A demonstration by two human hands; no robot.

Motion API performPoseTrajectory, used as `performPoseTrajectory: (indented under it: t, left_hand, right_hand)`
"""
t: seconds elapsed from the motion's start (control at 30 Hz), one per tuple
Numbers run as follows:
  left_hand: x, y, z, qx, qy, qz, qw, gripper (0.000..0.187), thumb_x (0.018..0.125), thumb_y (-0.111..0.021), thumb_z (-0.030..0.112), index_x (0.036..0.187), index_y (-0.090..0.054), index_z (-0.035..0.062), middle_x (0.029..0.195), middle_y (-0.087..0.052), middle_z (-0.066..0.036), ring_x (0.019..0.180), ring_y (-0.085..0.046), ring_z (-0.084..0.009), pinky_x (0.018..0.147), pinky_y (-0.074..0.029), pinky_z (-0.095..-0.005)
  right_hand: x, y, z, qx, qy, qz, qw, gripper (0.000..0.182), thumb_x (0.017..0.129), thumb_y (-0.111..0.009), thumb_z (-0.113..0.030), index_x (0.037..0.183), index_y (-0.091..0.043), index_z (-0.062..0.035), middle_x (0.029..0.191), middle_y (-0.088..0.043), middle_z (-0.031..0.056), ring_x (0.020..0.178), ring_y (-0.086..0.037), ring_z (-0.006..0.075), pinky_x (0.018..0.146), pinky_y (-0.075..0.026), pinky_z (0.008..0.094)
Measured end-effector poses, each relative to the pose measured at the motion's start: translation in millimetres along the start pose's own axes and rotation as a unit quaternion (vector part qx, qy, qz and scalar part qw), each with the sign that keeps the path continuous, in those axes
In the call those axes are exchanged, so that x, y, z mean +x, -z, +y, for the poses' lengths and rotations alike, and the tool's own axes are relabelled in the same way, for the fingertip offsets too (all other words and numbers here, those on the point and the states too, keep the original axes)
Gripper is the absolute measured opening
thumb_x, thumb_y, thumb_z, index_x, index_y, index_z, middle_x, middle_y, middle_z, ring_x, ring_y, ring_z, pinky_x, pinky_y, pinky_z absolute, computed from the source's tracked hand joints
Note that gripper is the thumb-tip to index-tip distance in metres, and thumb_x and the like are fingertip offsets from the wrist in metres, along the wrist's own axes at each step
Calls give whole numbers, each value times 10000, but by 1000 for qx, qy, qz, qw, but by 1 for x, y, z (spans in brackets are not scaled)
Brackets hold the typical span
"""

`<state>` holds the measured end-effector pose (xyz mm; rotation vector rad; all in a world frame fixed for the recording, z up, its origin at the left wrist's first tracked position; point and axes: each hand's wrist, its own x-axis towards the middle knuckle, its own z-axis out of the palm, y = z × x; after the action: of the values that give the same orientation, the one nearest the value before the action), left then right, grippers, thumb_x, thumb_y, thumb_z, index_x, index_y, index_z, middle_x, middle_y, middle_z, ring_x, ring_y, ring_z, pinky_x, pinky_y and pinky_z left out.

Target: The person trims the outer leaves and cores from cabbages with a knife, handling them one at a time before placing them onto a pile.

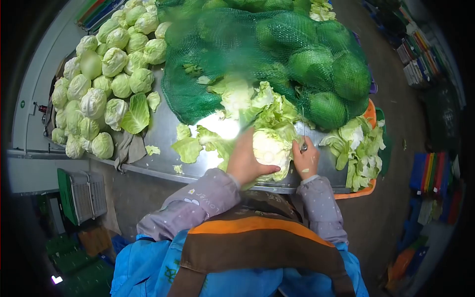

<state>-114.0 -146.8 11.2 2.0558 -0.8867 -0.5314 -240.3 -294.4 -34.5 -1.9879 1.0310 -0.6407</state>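
Observation:
Near the front edge of the metal table, a pale cabbage (269, 148) rests with its cut stem end facing me. My left hand (245, 161) is closed around its left side, the thumb lying across the lower part. On the right side of the cabbage, my right hand (306, 159) is closed on a small knife (304, 144). Only a shiny bit of the knife shows above the fingers; its blade is hidden. Loose outer leaves (274, 111) lie just behind the cabbage, and more leaves (190, 148) are spread to the left.
A green mesh bag (198, 94) with several whole cabbages (311, 64) covers the table's back. Trimmed cabbages (94, 101) are piled at the left beside a grey cloth (131, 148). At the right, stripped leaves (356, 148) overhang an orange-rimmed container (363, 192).

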Motion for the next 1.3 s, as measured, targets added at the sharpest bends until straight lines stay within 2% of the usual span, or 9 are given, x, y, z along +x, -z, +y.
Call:
performPoseTrajectory:
  t: [0.2, 0.3, 0.4, 0.6, 0.67, 0.8, 1.07, 1.13, 1.3]
  left_hand:
    - [18, 4, -9, -12, -115, -20, 993, 1068, 498, -900, 298, 1314, -322, -78, 1271, -438, -265, 1196, -437, -373, 1031, -343, -396]
    - [8, -18, -26, -259, 54, 26, 964, 926, 548, -870, 230, 1273, -367, -54, 1179, -489, -213, 1131, -488, -294, 976, -395, -346]
    - [26, 7, 8, -121, 65, -65, 988, 911, 550, -872, 252, 1252, -381, -58, 1179, -485, -221, 1106, -498, -312, 954, -409, -351]
    - [36, 0, 6, -74, 56, -74, 993, 907, 534, -878, 279, 1223, -396, -62, 1180, -461, -248, 1118, -474, -352, 964, -394, -385]
    - [32, -6, 6, -55, 62, -53, 995, 934, 534, -878, 286, 1241, -380, -65, 1193, -450, -248, 1115, -476, -354, 973, -389, -379]
    - [28, 1, 13, -47, 43, -106, 992, 1116, 583, -845, 403, 1331, -205, -121, 1289, -335, -312, 1202, -388, -383, 1043, -318, -397]
    - [7, -4, -16, -36, 7, -74, 997, 1064, 595, -859, 311, 1349, -203, -52, 1277, -378, -261, 1209, -408, -343, 1031, -345, -397]
    - [-3, -3, -47, -283, 42, -80, 955, 1069, 571, -866, 229, 1358, -192, -31, 1269, -419, -221, 1207, -430, -304, 1019, -371, -370]
    - [-40, 6, -54, -193, 79, -19, 978, 938, 632, -856, 239, 1275, -227, -27, 1207, -475, -218, 1111, -520, -267, 956, -436, -348]
  right_hand:
    - [8, -1, 51, -251, 11, -151, 956, 352, 805, -659, -281, 1065, -570, -60, 755, -636, 220, 716, -617, 416, 656, -486, 460]
    - [-6, 37, 16, -81, 83, -39, 993, 589, 872, -576, -343, 1373, -371, -111, 946, -640, 230, 760, -642, 380, 655, -492, 441]
    - [-1, 55, -35, -137, 117, -197, 964, 571, 890, -554, -332, 1369, -372, -80, 977, -638, 227, 762, -636, 390, 650, -492, 431]
    - [21, 41, -42, -191, 178, -240, 935, 554, 912, -512, -338, 1391, -346, -114, 758, -620, 216, 692, -602, 411, 609, -452, 470]
    - [27, 41, -51, -262, 41, -322, 909, 584, 925, -482, -377, 1392, -317, -67, 943, -634, 251, 741, -611, 433, 646, -467, 484]
    - [42, -2, 7, -30, 66, -145, 987, 545, 936, -456, -364, 1368, -342, -51, 789, -635, 263, 734, -601, 462, 681, -460, 494]
    - [56, 6, -13, -215, 38, -159, 963, 523, 743, -690, -399, 1097, -533, -47, 844, -650, 226, 796, -620, 417, 695, -472, 487]
    - [52, -11, 6, -230, 19, -163, 959, 501, 728, -709, -418, 1023, -543, -49, 855, -651, 218, 818, -623, 406, 696, -472, 481]
    - [60, -31, 28, -208, -39, -116, 970, 531, 703, -734, -442, 1013, -579, -40, 888, -658, 191, 830, -615, 396, 721, -476, 448]
